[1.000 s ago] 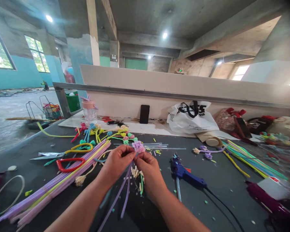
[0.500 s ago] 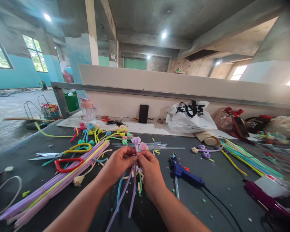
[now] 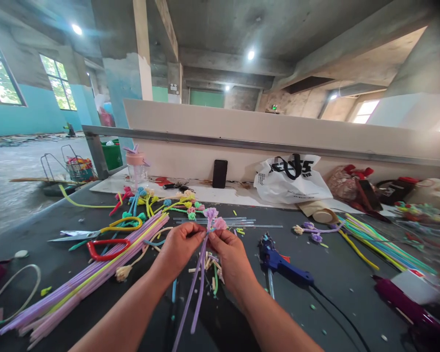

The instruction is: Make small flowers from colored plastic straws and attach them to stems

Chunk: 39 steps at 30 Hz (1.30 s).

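Progress: two flower heads, lilac flower (image 3: 210,213) and pink flower (image 3: 220,223), already formed; purple stems (image 3: 195,288) seem yet to be joined | Hands: left hand (image 3: 178,247) and right hand (image 3: 230,254) both pinch the stems just under the blooms | Place: left of the blue glue gun (image 3: 283,263), stems trailing toward the person.

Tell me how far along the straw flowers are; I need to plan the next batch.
Done: a pile of finished flower stems lies behind the scissors. In hand: the left hand and right hand pinch two purple stems topped by a purple and a pink flower. Left: a long bundle of uncut straws on the left and another on the right; the glue gun lies unused.
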Each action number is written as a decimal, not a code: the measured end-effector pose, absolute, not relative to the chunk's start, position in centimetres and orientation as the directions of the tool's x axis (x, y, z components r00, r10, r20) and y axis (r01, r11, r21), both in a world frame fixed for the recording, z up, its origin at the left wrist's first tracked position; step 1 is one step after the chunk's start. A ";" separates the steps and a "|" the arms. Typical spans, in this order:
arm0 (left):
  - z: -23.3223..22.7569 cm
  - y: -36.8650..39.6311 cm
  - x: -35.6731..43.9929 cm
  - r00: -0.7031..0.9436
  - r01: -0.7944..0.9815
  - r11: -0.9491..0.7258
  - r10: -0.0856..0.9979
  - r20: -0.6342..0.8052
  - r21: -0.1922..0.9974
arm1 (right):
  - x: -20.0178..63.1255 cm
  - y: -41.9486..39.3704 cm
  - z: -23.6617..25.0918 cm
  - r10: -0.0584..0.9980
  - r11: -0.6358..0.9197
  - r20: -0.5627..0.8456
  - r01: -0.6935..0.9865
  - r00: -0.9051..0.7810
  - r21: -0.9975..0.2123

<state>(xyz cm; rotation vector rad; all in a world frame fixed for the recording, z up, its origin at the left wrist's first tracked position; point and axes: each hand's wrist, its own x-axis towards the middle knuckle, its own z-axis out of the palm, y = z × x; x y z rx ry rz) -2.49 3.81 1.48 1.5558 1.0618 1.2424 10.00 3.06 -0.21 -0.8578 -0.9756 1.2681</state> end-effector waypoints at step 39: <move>1.1 3.4 -3.9 0.470 0.435 -0.840 0.519 0.714 0.324 | 10.1 2.5 1.2 0.999 -0.012 -0.031 -0.637 0.018 -0.770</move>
